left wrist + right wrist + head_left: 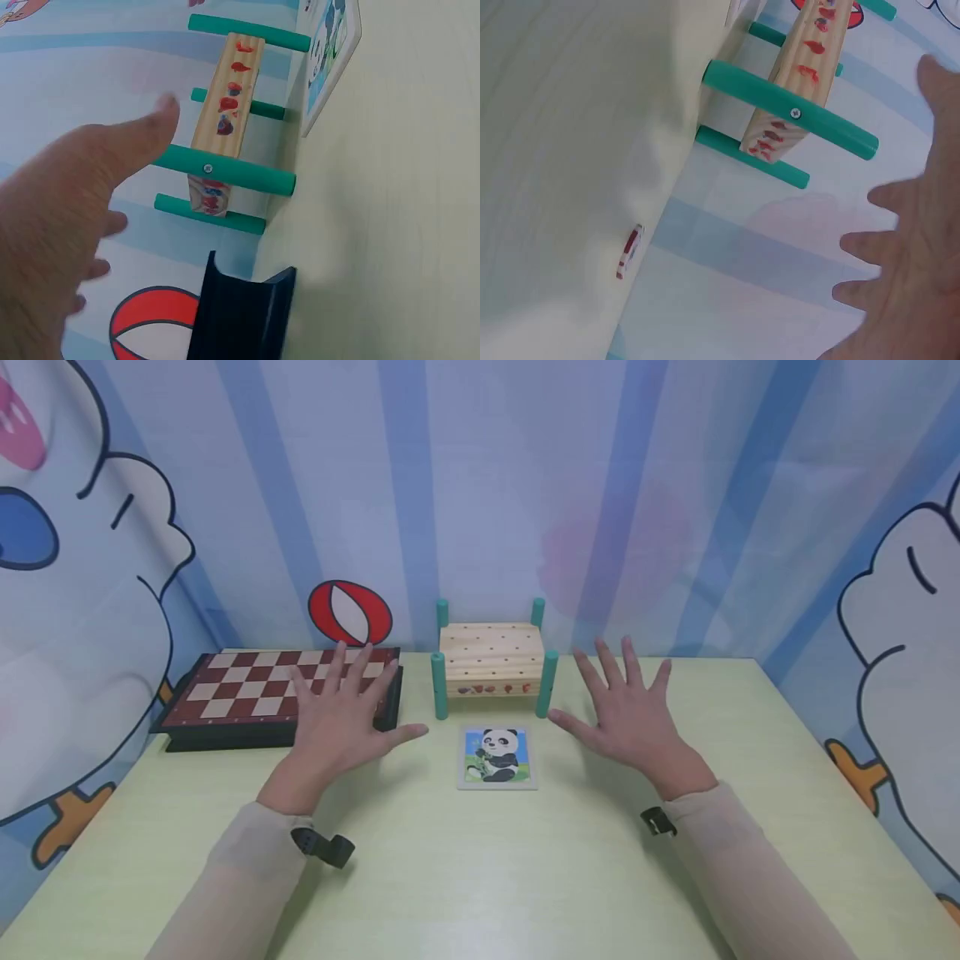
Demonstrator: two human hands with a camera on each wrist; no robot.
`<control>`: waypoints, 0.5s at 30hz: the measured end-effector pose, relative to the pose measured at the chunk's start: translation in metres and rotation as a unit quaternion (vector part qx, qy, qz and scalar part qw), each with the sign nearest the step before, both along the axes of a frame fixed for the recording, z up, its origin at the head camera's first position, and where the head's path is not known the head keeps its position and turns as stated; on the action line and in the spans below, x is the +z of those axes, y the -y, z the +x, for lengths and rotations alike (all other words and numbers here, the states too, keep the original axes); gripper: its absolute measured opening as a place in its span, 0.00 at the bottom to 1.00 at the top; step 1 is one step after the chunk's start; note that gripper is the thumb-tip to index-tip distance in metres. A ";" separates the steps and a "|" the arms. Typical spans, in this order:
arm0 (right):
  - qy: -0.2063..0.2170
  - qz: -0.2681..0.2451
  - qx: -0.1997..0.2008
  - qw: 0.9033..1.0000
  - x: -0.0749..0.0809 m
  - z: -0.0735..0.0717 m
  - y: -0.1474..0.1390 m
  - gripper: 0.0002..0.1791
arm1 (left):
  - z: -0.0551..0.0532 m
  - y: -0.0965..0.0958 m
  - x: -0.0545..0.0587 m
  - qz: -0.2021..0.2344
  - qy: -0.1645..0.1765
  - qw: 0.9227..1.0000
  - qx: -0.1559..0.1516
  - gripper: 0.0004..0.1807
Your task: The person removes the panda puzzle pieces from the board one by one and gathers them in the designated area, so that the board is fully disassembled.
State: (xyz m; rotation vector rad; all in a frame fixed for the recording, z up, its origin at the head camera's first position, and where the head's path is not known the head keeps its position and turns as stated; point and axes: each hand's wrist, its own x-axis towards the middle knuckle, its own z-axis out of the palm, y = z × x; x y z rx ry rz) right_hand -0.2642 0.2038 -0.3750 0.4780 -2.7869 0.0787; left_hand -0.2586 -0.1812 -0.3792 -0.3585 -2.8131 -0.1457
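Observation:
My left hand is held over the table with its fingers spread wide, overlapping the right part of a checkered chess board in the head view. Opposite it, my right hand has its fingers fanned out, holding nothing. Between the two hands stands a small wooden bench-like rack with rows of holes in its top and green round legs. Painted red fruit-like marks run along its side. In front of it lies a square panda picture tile with a pale frame.
A small flat red-and-white piece lies near the table's back edge in the right wrist view; the right hand hides it in the head view. A striped blue cartoon curtain rises behind the pale table.

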 end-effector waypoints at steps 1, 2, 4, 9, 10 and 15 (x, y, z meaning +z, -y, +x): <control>-0.013 -0.014 0.007 1.000 0.000 0.000 0.001 0.53 | 0.000 -0.002 -0.001 0.030 -0.018 0.999 -0.022 0.49; -0.025 -0.033 0.018 0.999 0.000 0.000 0.002 0.50 | 0.000 -0.005 -0.003 0.064 -0.029 0.996 -0.047 0.43; -0.027 -0.081 0.050 0.995 0.000 0.001 0.006 0.39 | 0.001 -0.015 -0.011 0.130 -0.022 0.986 -0.106 0.31; 0.089 -0.198 0.164 0.962 -0.012 0.004 0.027 0.14 | 0.005 -0.041 -0.044 0.191 0.123 0.956 -0.188 0.27; 0.123 -0.214 0.184 0.952 -0.016 0.005 0.032 0.13 | 0.006 -0.045 -0.051 0.183 0.147 0.953 -0.192 0.31; 0.220 -0.246 0.243 0.912 -0.033 0.001 0.053 0.19 | 0.006 -0.053 -0.069 0.153 0.194 0.948 -0.202 0.47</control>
